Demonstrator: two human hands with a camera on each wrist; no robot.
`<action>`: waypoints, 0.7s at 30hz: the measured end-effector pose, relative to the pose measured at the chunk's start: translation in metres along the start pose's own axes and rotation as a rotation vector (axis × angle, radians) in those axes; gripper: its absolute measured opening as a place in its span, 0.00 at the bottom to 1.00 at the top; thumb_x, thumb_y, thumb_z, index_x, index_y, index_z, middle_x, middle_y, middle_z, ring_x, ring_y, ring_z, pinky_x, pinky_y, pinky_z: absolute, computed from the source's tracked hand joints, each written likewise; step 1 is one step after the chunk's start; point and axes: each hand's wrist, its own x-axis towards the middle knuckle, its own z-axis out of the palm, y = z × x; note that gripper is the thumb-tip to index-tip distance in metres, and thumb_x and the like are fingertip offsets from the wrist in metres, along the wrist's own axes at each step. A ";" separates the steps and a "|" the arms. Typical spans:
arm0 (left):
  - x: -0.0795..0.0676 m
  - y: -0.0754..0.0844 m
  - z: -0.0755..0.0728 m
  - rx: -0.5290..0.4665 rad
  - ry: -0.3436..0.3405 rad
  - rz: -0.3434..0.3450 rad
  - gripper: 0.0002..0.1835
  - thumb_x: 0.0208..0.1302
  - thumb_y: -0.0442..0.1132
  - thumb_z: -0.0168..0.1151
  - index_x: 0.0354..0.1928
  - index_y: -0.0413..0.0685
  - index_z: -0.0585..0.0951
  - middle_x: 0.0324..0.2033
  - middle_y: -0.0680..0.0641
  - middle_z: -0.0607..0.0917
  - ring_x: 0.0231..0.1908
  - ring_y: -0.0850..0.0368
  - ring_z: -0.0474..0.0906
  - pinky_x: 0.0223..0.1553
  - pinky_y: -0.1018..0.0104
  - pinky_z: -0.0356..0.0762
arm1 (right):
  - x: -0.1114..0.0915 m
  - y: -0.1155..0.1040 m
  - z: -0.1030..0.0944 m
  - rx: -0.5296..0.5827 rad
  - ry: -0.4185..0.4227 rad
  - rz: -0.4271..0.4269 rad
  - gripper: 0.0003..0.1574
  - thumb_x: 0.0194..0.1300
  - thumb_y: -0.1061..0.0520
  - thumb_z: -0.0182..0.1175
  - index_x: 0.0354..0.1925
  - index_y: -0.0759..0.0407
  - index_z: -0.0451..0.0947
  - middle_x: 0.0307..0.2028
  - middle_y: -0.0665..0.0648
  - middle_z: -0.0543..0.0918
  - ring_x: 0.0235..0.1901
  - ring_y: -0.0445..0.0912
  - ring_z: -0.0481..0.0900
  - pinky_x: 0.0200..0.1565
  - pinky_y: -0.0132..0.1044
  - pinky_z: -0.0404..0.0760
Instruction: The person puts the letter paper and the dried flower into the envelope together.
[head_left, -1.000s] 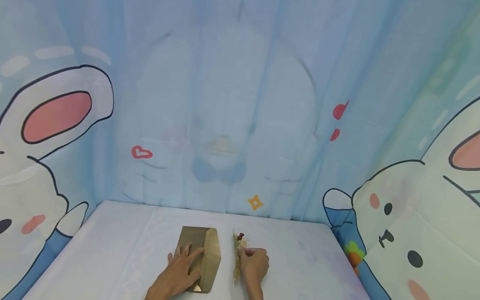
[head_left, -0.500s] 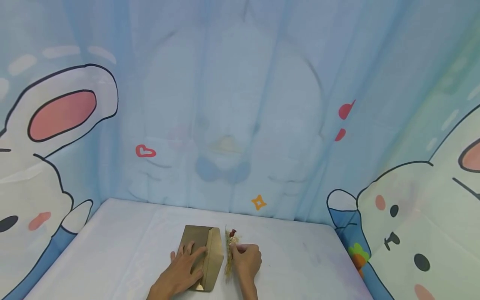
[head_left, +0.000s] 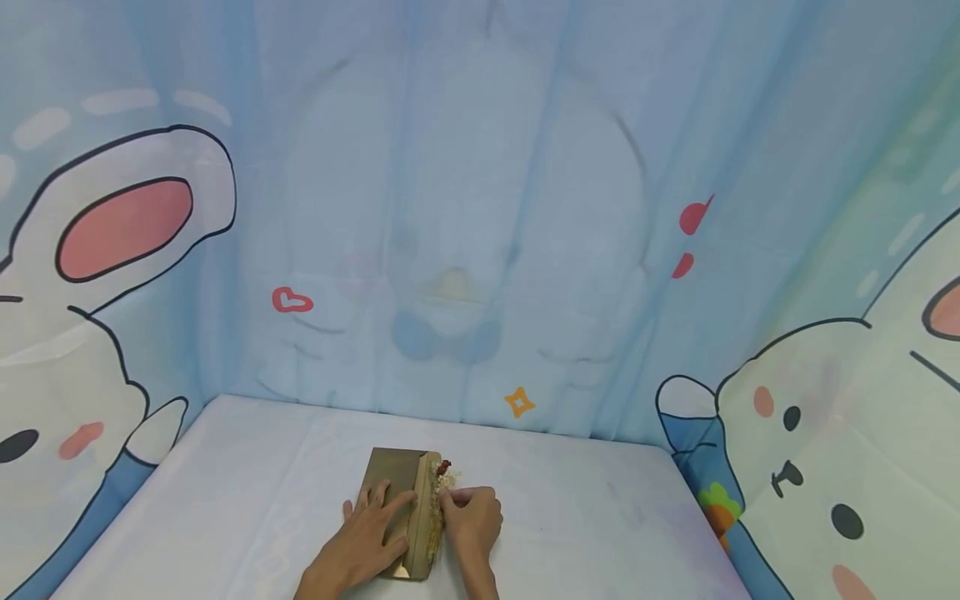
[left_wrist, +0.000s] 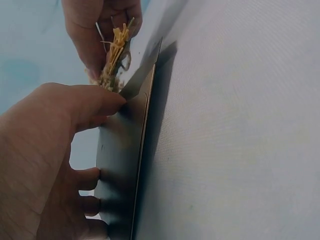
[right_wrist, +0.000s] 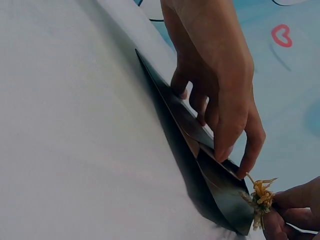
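Note:
A gold envelope [head_left: 399, 469] lies on the white table, its flap unfolded on the right side. With fingers spread, my left hand [head_left: 366, 533] presses on the envelope's body; in the left wrist view its fingertips touch the dark, shiny surface [left_wrist: 117, 165]. Between thumb and finger, my right hand [head_left: 474, 521] pinches a small bunch of dried flowers [head_left: 447, 478]. A dark red bit tops the bunch, and its stems lie over the flap. The right wrist view has the yellowish stems [right_wrist: 262, 192] close to the flap's edge [right_wrist: 235, 205].
A white cloth [head_left: 585, 517] covers the table. Behind it hangs a pale blue curtain [head_left: 450, 208] with cartoon rabbits at both sides, reaching down to the table's back edge.
My right hand has moved left with the dried flowers, from the bare cloth beside the envelope to over its flap. My left hand stays put on the envelope.

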 end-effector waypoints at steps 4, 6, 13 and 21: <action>0.000 0.000 0.000 -0.002 0.000 -0.002 0.32 0.69 0.54 0.61 0.74 0.61 0.68 0.75 0.31 0.60 0.72 0.16 0.50 0.60 0.13 0.46 | -0.002 0.000 0.003 -0.003 -0.011 -0.009 0.07 0.51 0.56 0.76 0.23 0.58 0.89 0.15 0.50 0.84 0.15 0.40 0.75 0.22 0.35 0.75; 0.000 0.000 0.000 -0.001 0.002 0.000 0.32 0.69 0.53 0.61 0.74 0.60 0.68 0.75 0.31 0.60 0.72 0.16 0.50 0.60 0.13 0.46 | -0.003 0.001 0.005 -0.009 -0.017 -0.009 0.07 0.51 0.56 0.76 0.23 0.58 0.89 0.16 0.50 0.84 0.15 0.40 0.75 0.22 0.35 0.75; 0.000 -0.003 0.000 0.002 0.007 0.012 0.33 0.69 0.54 0.61 0.74 0.62 0.67 0.75 0.31 0.60 0.73 0.19 0.51 0.60 0.13 0.47 | -0.006 0.001 0.011 -0.003 -0.017 -0.019 0.07 0.50 0.57 0.76 0.22 0.58 0.89 0.15 0.51 0.84 0.14 0.40 0.76 0.21 0.34 0.76; -0.002 -0.003 -0.003 -0.016 0.029 0.038 0.33 0.70 0.59 0.59 0.73 0.61 0.68 0.75 0.31 0.62 0.73 0.19 0.52 0.59 0.13 0.49 | -0.013 -0.002 0.020 -0.011 -0.026 -0.103 0.06 0.51 0.59 0.76 0.21 0.57 0.88 0.17 0.51 0.86 0.15 0.38 0.77 0.22 0.33 0.78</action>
